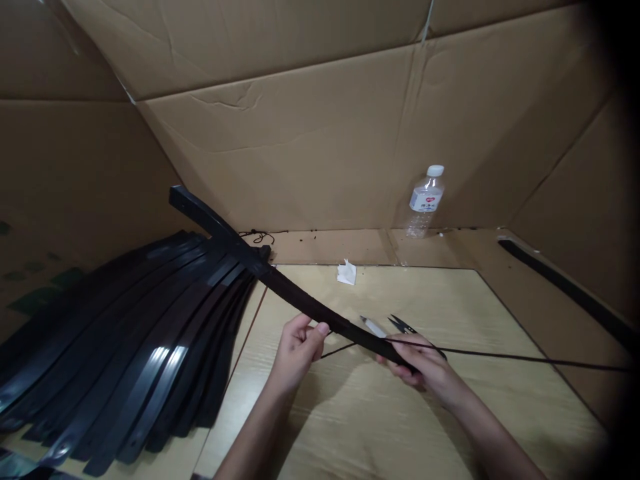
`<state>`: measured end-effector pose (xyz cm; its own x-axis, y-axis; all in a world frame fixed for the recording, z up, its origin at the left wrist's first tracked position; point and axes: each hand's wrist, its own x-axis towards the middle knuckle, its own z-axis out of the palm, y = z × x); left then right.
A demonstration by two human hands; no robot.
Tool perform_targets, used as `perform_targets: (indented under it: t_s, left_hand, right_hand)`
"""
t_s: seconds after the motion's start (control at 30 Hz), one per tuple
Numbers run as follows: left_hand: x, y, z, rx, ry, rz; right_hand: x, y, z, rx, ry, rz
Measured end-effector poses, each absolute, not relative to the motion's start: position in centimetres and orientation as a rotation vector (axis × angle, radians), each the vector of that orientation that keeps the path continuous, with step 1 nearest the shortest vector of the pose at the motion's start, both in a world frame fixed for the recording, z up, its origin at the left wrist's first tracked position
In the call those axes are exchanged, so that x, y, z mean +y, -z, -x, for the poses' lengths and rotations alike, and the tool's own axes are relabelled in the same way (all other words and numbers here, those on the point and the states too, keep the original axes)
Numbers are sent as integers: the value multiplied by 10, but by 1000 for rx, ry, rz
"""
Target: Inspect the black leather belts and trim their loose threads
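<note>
A long, black, curved strip (300, 299) slants across the middle, its far end resting over or hanging just above a pile of similar strips; I cannot tell which. Its middle part looks wrapped. My right hand (417, 363) is closed around its near end. A thin black cord (505, 355) runs from that hand to the right edge. My left hand (300, 343) is closed in a pinch just below the strip, on what appears to be a loop of the cord. Behind the right hand lie black thread snips (401, 324) and a white pointed tool (373, 327), partly hidden.
Several black curved strips (165, 287) lie fanned out at the left. A clear plastic bottle (426, 200) stands by the cardboard wall (300, 147). A scrap of white paper (347, 272) is on the table (310, 433). Another black strip (560, 287) leans along the right side.
</note>
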<state>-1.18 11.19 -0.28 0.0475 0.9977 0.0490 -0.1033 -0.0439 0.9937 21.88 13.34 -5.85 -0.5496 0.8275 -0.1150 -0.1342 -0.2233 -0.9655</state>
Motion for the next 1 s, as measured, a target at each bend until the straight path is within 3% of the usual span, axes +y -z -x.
perform_targets:
  t_s: [0.37, 0.57, 0.73, 1.0]
  left_hand:
    - [119, 6, 6, 1094, -1247, -997]
    - [120, 8, 6, 1042, -1254, -836]
    - [123, 9, 8, 1008, -1266, -790]
    - [125, 12, 9, 965, -1303, -688]
  right_hand:
    - [137, 34, -212, -1387, -1933, 920]
    - [149, 35, -230, -1227, -1330, 1329]
    - [154, 47, -254, -1619, -704, 1840]
    - [147, 53, -256, -1951, -506, 1919]
